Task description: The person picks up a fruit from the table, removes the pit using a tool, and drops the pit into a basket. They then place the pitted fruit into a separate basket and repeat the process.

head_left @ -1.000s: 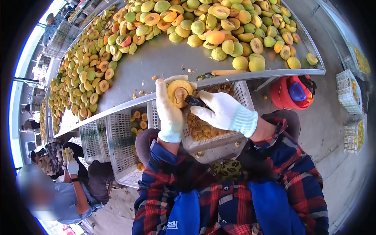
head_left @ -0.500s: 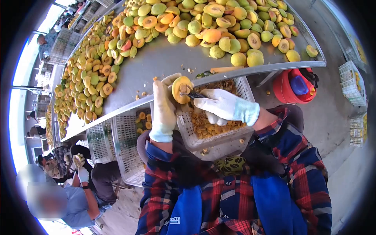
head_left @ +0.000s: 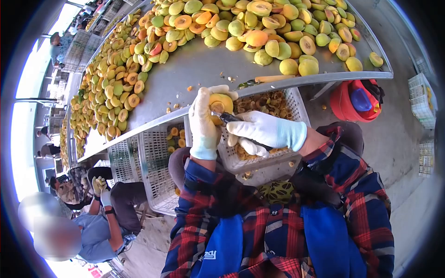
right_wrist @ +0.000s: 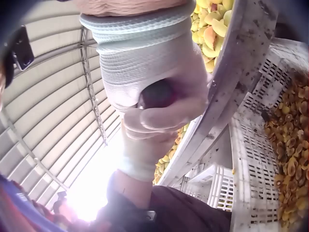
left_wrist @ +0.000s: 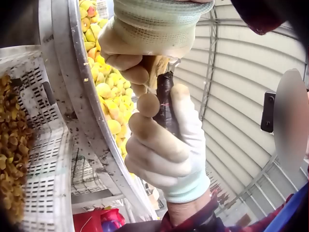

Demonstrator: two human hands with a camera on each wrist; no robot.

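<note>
My gloved left hand point(head_left: 204, 120) holds a yellow peach half point(head_left: 222, 105) near the table edge, cut face turned up toward the head camera. A pitting knife with a black wrapped handle point(left_wrist: 165, 104) is in my gloved right hand point(head_left: 271, 130), its fingers curled round the handle. The knife's metal tip point(head_left: 214, 113) is at the cut face of the peach. In the right wrist view the dark butt of the handle point(right_wrist: 157, 94) shows inside the right hand's grip. The left fingers partly cover the fruit in the left wrist view.
A metal table point(head_left: 185, 74) bears heaped peach halves point(head_left: 241, 28); a wooden-handled tool point(head_left: 273, 78) lies at its edge. Below stands a white crate point(head_left: 301, 109) of brown pits and scraps. A red bucket point(head_left: 345, 102) is at right, and another person point(head_left: 99, 231) sits at left.
The peach half has tipped from a slant to face the head camera more fully. The knife has shifted across its cut face, with both hands staying close together.
</note>
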